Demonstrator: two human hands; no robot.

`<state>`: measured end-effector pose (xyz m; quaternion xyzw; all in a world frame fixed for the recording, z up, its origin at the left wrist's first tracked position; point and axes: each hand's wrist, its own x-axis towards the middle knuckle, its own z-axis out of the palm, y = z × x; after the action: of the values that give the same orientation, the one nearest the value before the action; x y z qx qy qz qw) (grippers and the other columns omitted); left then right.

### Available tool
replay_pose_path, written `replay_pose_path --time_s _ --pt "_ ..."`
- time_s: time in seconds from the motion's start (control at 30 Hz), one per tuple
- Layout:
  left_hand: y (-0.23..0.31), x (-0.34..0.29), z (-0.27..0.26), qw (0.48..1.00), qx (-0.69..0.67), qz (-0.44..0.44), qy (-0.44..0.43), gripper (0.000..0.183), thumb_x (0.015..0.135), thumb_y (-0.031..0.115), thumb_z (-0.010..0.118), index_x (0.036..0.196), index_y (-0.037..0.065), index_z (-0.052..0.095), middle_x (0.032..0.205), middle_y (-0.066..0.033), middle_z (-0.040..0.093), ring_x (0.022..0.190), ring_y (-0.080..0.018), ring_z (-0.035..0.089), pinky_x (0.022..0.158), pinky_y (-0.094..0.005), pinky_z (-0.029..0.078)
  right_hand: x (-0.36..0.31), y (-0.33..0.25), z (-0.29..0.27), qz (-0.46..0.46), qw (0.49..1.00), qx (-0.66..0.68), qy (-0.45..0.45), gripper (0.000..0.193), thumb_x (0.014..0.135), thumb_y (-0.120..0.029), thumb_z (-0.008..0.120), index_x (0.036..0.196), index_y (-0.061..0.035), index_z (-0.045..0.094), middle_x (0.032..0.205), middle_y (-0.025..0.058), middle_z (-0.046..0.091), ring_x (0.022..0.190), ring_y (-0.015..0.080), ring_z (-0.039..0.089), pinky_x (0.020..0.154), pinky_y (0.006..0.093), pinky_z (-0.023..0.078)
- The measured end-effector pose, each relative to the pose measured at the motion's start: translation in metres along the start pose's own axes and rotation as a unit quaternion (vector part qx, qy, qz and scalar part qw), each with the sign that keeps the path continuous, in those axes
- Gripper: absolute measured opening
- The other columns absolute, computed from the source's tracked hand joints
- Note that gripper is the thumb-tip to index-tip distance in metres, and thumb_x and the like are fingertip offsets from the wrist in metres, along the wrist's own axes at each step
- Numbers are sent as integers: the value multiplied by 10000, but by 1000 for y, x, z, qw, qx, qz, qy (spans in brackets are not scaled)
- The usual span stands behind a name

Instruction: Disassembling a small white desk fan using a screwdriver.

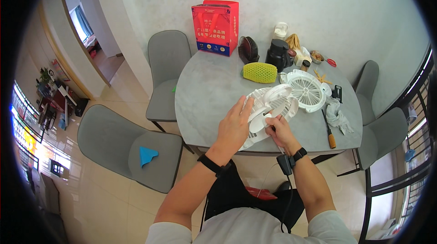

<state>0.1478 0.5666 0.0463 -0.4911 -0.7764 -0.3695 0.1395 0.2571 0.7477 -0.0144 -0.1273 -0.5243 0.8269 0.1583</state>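
Over the table's near edge is a white fan (288, 107) with its ribbed grille and white blades showing. My left hand (234, 123) lies along the left side of the grille, fingers stretched out; its thumb is hidden. From the right, my right hand (281, 131) closes on the fan blade (258, 123) at its hub, thumb on top and fingers curled below. Just beyond the fan, a round white grille cover (309, 90) lies flat on the table. A screwdriver (331, 139) with an orange handle rests right of my right hand, beside a pale crumpled cloth (337, 115).
The grey table (205, 94) carries a red paper bag (214, 30), a yellow net-wrapped object (259, 73), a black jug (278, 55), a metal bowl (317, 56) and red-handled scissors (331, 62). Grey chairs stand around it; one (114, 148) bears a blue piece (148, 155).
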Motion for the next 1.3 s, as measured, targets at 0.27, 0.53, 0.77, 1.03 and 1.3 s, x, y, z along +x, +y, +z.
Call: replay_pose_path --time_s 0.27,0.53,0.77,1.03,1.3 --pt "-1 4 5 1000 10 17 10 666 786 -87 599 1432 58 525 1463 -217 548 1094 -414 676 870 -457 585 -1 -3 -8 10 1000 26 -7 165 928 -146 679 1029 -115 552 768 -35 519 503 63 342 490 254 281" --pt "2 7 3 1000 7 -10 -21 585 865 -27 574 1441 76 540 1453 -207 561 1157 -390 662 878 -452 590 1 2 -12 1 999 51 -13 193 928 -144 696 1051 -116 551 773 -38 509 513 62 328 491 253 265" --pt "-2 11 6 1000 6 10 -4 604 842 -50 579 1432 73 541 1450 -197 566 1105 -386 684 861 -447 593 2 6 -14 -10 999 51 -4 191 928 -126 686 1067 -118 555 772 -44 506 516 58 325 487 250 255" --pt "-9 13 10 1000 8 16 -8 616 831 -56 587 1430 84 543 1453 -184 570 1100 -385 685 861 -451 591 0 5 -11 -22 998 55 -5 175 937 -120 679 1052 -121 548 762 -60 489 518 44 320 482 248 246" --pt "-21 17 6 998 -26 42 40 628 788 -85 613 1402 35 563 1441 -207 582 1145 -386 670 903 -442 583 0 -4 9 -37 996 -76 39 338 978 -188 701 1266 -65 575 736 -55 501 521 46 394 496 232 306"
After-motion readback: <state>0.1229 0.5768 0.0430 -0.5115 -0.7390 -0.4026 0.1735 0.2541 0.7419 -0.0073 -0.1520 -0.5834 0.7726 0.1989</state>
